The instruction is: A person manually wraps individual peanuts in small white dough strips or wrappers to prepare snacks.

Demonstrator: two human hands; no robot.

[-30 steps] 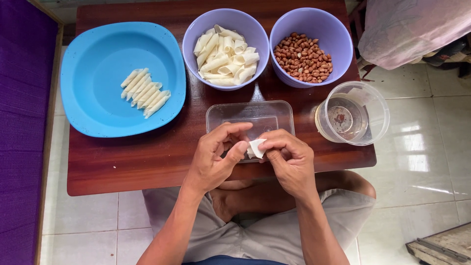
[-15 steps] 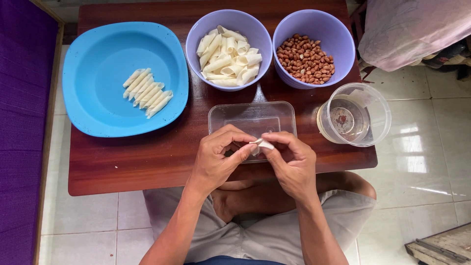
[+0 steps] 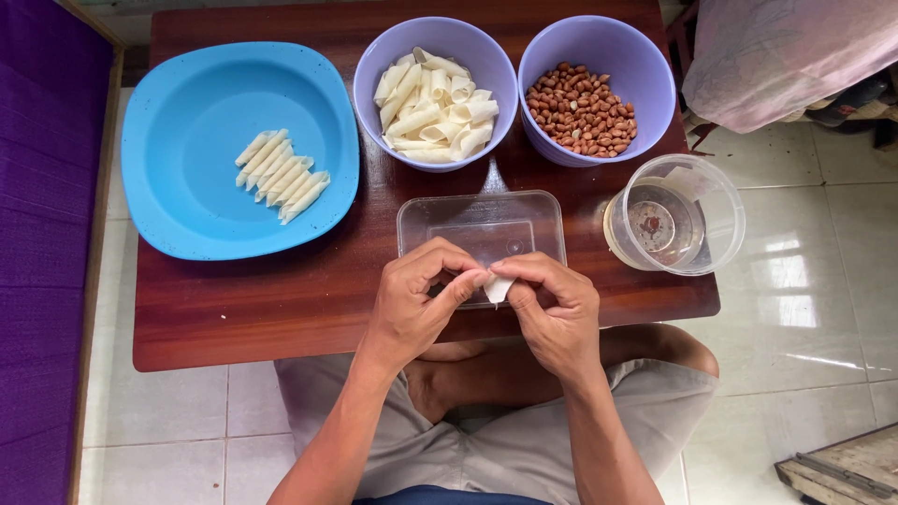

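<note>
fingers: both hands pinch one small white wrapper piece [image 3: 499, 288] between thumb and fingertips, just over the near edge of the clear box
left hand [image 3: 416, 304]: thumb and forefinger closed on the piece's left edge, other fingers curled loose
right hand [image 3: 557, 309]: thumb and fingertips clamped on the right edge, knuckles up
change: a second ago the piece showed as a wider white flap between the hands; half a second ago it was narrower; now only a small folded tip sticks out below the fingertips
hands vs before: closer together, thumbs nearly touching, same spot over the table edge
reading: looks like the piece is being rolled or folded tight, mid-roll, not released yet
piece contents: cannot tell, fingers cover it
clear box [image 3: 482, 229]: empty rectangular plastic tub, directly behind the hands, unmoved
blue plate [image 3: 187, 196]: far left, holds a row of thin white rolls [image 3: 281, 175] lying side by side; count unchanged across the frames
left purple bowl [image 3: 374, 70]: pile of loose white wrapper pieces [image 3: 432, 105]
right purple bowl [image 3: 655, 84]: peanuts [image 3: 580, 108]
round clear container [image 3: 716, 234]: right of the box, seems to hold clear liquid
table [image 3: 281, 309]: dark wood, low; person sits cross-legged at its near edge
status guess: one more roll in the making, to match those on the plate
</note>
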